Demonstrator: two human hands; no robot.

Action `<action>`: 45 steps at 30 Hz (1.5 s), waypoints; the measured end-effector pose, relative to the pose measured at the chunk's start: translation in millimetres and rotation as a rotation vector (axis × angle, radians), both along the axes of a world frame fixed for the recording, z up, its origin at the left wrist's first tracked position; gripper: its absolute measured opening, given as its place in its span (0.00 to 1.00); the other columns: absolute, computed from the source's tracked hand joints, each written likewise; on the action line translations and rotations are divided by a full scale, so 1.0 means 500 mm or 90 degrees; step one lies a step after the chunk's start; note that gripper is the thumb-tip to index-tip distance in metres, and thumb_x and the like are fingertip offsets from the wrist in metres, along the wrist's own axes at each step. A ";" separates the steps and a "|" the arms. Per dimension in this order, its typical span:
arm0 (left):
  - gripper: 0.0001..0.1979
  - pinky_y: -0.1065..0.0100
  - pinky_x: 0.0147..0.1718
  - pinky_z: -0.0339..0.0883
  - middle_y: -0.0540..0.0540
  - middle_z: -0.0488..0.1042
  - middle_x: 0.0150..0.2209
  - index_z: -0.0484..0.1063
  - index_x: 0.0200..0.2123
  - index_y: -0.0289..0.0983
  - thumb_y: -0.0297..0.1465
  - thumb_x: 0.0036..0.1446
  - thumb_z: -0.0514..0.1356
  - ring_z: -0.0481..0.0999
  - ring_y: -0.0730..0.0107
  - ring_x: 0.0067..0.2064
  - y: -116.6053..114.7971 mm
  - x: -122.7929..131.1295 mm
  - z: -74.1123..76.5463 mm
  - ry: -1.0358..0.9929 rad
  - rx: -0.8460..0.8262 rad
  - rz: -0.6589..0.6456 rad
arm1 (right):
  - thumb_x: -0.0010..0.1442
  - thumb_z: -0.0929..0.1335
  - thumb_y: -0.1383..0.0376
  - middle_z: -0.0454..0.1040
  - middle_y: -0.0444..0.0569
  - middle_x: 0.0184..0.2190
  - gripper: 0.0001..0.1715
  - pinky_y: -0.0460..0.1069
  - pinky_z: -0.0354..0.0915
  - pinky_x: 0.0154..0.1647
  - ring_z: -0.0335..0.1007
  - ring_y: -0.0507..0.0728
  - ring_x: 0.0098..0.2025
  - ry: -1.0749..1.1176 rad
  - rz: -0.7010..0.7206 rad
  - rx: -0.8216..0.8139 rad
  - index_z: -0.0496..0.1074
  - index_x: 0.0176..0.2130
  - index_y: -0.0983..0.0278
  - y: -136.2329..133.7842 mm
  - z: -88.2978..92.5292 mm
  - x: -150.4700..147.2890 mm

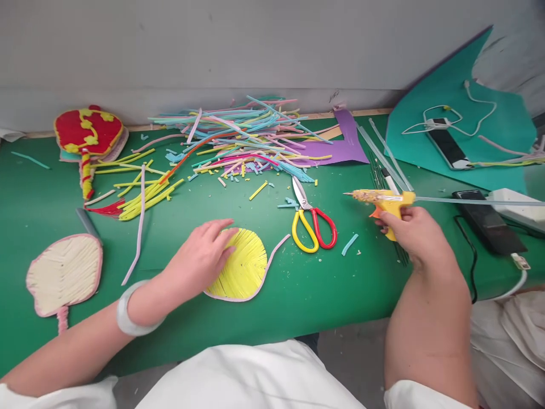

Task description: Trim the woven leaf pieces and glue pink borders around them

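Note:
My left hand (204, 253) lies at the left edge of a round yellow fan piece (247, 267), its fingers stretched out over the yellow strips. A pale pink strip (279, 250) runs along the lower edge of that piece, and its loose end sticks up to the right. In my right hand (419, 233) is a yellow hot glue gun (385, 201), its nozzle pointing left above the table. A long clear glue stick (443, 200) extends from its back. Scissors (307, 221) with one yellow and one red handle lie between my two hands.
Behind lies a heap of coloured strips (255, 128) on purple sheet (340, 150). Finished-looking fans, one red (97, 130) and one cream (63, 275), lie at left. At right are a teal sheet (409, 130), a phone (447, 146), a black power bank (485, 221) and cables.

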State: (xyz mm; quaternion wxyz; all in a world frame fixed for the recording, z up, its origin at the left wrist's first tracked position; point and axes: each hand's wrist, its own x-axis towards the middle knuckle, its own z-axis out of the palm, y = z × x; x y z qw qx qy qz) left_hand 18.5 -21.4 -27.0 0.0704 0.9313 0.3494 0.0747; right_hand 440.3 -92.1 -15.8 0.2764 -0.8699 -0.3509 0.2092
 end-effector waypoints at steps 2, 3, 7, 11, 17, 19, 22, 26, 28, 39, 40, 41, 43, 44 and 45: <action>0.19 0.48 0.60 0.65 0.32 0.67 0.64 0.68 0.58 0.31 0.35 0.72 0.49 0.65 0.48 0.65 -0.028 0.003 -0.005 -0.021 0.000 -0.039 | 0.59 0.69 0.60 0.79 0.57 0.44 0.15 0.48 0.66 0.33 0.75 0.54 0.34 0.124 -0.010 0.086 0.73 0.45 0.65 -0.019 0.025 -0.032; 0.21 0.47 0.62 0.64 0.32 0.65 0.65 0.67 0.60 0.30 0.36 0.72 0.50 0.63 0.48 0.67 -0.038 0.004 -0.009 -0.021 -0.002 -0.055 | 0.58 0.72 0.59 0.78 0.56 0.44 0.17 0.48 0.67 0.33 0.75 0.53 0.34 0.189 -0.016 0.138 0.72 0.45 0.64 -0.028 0.035 -0.049; 0.29 0.43 0.66 0.57 0.32 0.59 0.69 0.60 0.66 0.31 0.43 0.71 0.51 0.57 0.47 0.70 -0.056 0.004 -0.026 -0.002 -0.020 -0.100 | 0.54 0.75 0.51 0.77 0.48 0.32 0.21 0.46 0.63 0.25 0.65 0.49 0.25 0.302 -0.046 0.152 0.75 0.39 0.64 -0.069 0.047 -0.118; 0.34 0.42 0.67 0.52 0.33 0.56 0.71 0.50 0.71 0.32 0.46 0.70 0.51 0.51 0.48 0.73 -0.050 0.001 -0.037 0.012 -0.025 -0.121 | 0.49 0.76 0.43 0.78 0.50 0.34 0.28 0.46 0.65 0.28 0.67 0.52 0.29 0.369 -0.031 0.023 0.79 0.36 0.64 -0.105 0.024 -0.177; 0.38 0.41 0.67 0.50 0.32 0.53 0.72 0.48 0.72 0.31 0.49 0.69 0.51 0.47 0.44 0.73 -0.050 -0.002 -0.040 0.028 -0.030 -0.139 | 0.55 0.68 0.35 0.77 0.50 0.32 0.37 0.47 0.66 0.30 0.66 0.53 0.30 0.473 0.100 -0.127 0.80 0.43 0.63 -0.100 0.022 -0.257; 0.39 0.41 0.67 0.50 0.33 0.52 0.72 0.48 0.72 0.32 0.50 0.68 0.52 0.46 0.43 0.73 -0.051 -0.002 -0.041 0.033 -0.035 -0.140 | 0.56 0.66 0.34 0.76 0.49 0.31 0.38 0.47 0.65 0.30 0.66 0.53 0.30 0.466 0.100 -0.146 0.79 0.43 0.62 -0.088 0.025 -0.278; 0.39 0.40 0.67 0.49 0.33 0.51 0.72 0.48 0.72 0.32 0.50 0.69 0.50 0.45 0.42 0.73 -0.053 -0.002 -0.043 0.033 -0.039 -0.141 | 0.57 0.65 0.33 0.75 0.49 0.31 0.39 0.47 0.66 0.31 0.66 0.53 0.30 0.466 0.114 -0.177 0.78 0.43 0.62 -0.069 0.025 -0.302; 0.38 0.41 0.68 0.45 0.34 0.52 0.72 0.45 0.73 0.32 0.49 0.70 0.48 0.44 0.45 0.74 -0.055 -0.002 -0.045 0.032 -0.042 -0.137 | 0.56 0.64 0.31 0.75 0.49 0.31 0.41 0.48 0.67 0.30 0.66 0.53 0.29 0.458 0.121 -0.193 0.77 0.42 0.63 -0.050 0.022 -0.318; 0.38 0.43 0.69 0.43 0.34 0.53 0.72 0.44 0.73 0.30 0.48 0.70 0.47 0.44 0.47 0.74 -0.055 -0.002 -0.044 0.038 -0.043 -0.142 | 0.57 0.63 0.32 0.74 0.49 0.31 0.40 0.48 0.67 0.29 0.66 0.53 0.29 0.455 0.125 -0.191 0.76 0.41 0.62 -0.044 0.020 -0.321; 0.39 0.44 0.69 0.39 0.32 0.55 0.71 0.46 0.72 0.27 0.48 0.70 0.49 0.44 0.45 0.74 -0.050 0.001 -0.044 0.041 -0.032 -0.154 | 0.59 0.62 0.33 0.72 0.47 0.30 0.35 0.49 0.66 0.31 0.66 0.54 0.30 0.462 0.103 -0.197 0.72 0.37 0.61 -0.054 -0.002 -0.331; 0.39 0.43 0.69 0.40 0.33 0.56 0.71 0.45 0.72 0.28 0.48 0.70 0.48 0.45 0.45 0.74 -0.051 0.000 -0.044 0.041 -0.036 -0.150 | 0.59 0.62 0.34 0.72 0.47 0.29 0.35 0.49 0.66 0.31 0.66 0.54 0.30 0.459 0.101 -0.196 0.72 0.36 0.61 -0.055 -0.002 -0.331; 0.39 0.43 0.69 0.41 0.33 0.56 0.71 0.44 0.73 0.28 0.48 0.70 0.48 0.46 0.45 0.74 -0.052 0.000 -0.045 0.041 -0.040 -0.146 | 0.59 0.62 0.34 0.71 0.47 0.29 0.35 0.49 0.66 0.31 0.66 0.54 0.30 0.455 0.100 -0.196 0.72 0.35 0.61 -0.056 -0.002 -0.331; 0.39 0.42 0.69 0.42 0.33 0.55 0.71 0.43 0.73 0.29 0.48 0.71 0.47 0.46 0.45 0.74 -0.054 -0.001 -0.047 0.045 -0.047 -0.139 | 0.60 0.62 0.34 0.71 0.47 0.28 0.35 0.48 0.66 0.30 0.66 0.54 0.29 0.446 0.097 -0.197 0.72 0.34 0.61 -0.056 0.000 -0.331; 0.39 0.42 0.69 0.41 0.34 0.54 0.71 0.42 0.73 0.30 0.48 0.71 0.46 0.46 0.45 0.74 -0.055 -0.001 -0.048 0.048 -0.050 -0.136 | 0.60 0.62 0.34 0.71 0.47 0.28 0.35 0.48 0.66 0.30 0.66 0.54 0.29 0.441 0.095 -0.197 0.72 0.33 0.61 -0.055 0.002 -0.331; 0.39 0.42 0.69 0.41 0.34 0.54 0.71 0.41 0.73 0.30 0.49 0.71 0.46 0.45 0.45 0.74 -0.056 0.000 -0.048 0.050 -0.052 -0.134 | 0.60 0.62 0.34 0.71 0.47 0.28 0.35 0.48 0.65 0.30 0.66 0.54 0.29 0.436 0.094 -0.197 0.72 0.33 0.61 -0.054 0.004 -0.331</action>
